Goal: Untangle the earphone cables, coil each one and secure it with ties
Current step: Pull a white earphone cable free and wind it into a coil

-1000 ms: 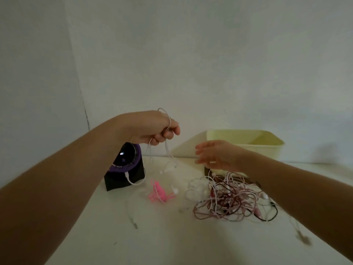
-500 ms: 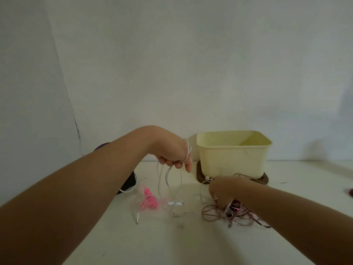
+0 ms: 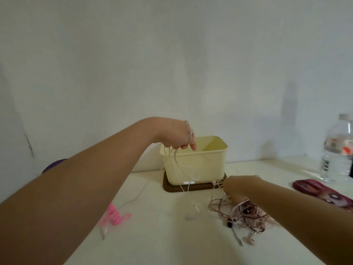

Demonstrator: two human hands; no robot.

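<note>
**One white cable [image 3: 189,182], one messy heap [image 3: 248,215]**

My left hand [image 3: 177,138] grips the white cable by the yellow box [image 3: 206,163]. It is thin, light and floppy, so I would hold the loops, not the buds. My right hand [image 3: 235,186] is at the heap on the worktop [image 3: 172,236]; I cannot tell its grip. Pink ties [image 3: 114,217]: one bunch.

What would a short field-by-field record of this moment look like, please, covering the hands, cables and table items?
left hand: raised, seen against the left rim of the tub, gripping the white cable
white cable: loops hang from the left hand in front of the tub, ends trailing on the table
right hand: low at the pink cable tangle; grip hidden
ties: pink, lying on the table by the left forearm
tub: cream, open, standing on a brown tray
far right: water bottle, pink patterned case
</note>
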